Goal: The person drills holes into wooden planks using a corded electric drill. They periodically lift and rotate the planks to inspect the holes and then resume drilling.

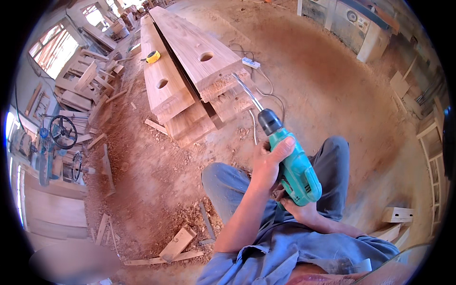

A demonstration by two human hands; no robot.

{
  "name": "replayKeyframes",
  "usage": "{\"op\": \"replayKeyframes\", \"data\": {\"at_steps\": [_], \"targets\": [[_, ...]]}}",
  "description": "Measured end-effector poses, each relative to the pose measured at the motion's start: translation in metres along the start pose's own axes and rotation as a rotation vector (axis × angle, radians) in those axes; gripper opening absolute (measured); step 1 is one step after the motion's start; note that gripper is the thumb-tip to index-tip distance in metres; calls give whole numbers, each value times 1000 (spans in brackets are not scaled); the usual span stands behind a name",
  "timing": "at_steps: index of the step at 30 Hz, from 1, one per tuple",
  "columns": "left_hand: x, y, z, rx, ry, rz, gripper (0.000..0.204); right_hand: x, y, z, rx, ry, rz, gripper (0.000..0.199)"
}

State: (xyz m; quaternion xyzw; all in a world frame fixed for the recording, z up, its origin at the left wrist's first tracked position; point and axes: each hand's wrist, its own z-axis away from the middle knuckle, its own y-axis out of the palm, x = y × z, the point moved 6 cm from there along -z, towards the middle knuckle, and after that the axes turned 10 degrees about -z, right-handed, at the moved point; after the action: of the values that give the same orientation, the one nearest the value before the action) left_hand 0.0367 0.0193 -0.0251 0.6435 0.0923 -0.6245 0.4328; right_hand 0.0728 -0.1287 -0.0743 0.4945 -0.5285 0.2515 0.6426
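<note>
Left hand [270, 159] wrapped the top of the green drill [293, 166], right hand [299, 209] gripped its handle from below, the drill held above the knees with its long bit [247, 91] aimed at the end of stacked planks [199, 57] on the sawdust floor [323, 85].

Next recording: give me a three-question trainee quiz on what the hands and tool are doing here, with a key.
1. True or false: both hands are on the green power drill.
2. Which hand wraps the front of the drill body, behind the chuck?
A. left hand
B. right hand
C. neither
3. Fill in: the drill bit points at the end of the stacked wooden ____, which have round holes.

Key: 1 true. 2 A; the right hand takes the rear grip below. 3 planks; sawdust lies on the end of the top one.
</note>
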Motion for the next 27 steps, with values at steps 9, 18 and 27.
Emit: {"op": "replayKeyframes", "data": {"at_steps": [9, 18, 27], "targets": [[-157, -42, -43, -439, 700, -869, 38, 42, -72, -44, -104, -122, -142, 64], [-226, -69, -172, -429, 303, -1830, 37, 33, -157, -85, -127, -58, -420, 85], [-211, -90, -173, -630, 513, -1598, 34, 37, -201, -91, -198, -7, -478, 78]]}}
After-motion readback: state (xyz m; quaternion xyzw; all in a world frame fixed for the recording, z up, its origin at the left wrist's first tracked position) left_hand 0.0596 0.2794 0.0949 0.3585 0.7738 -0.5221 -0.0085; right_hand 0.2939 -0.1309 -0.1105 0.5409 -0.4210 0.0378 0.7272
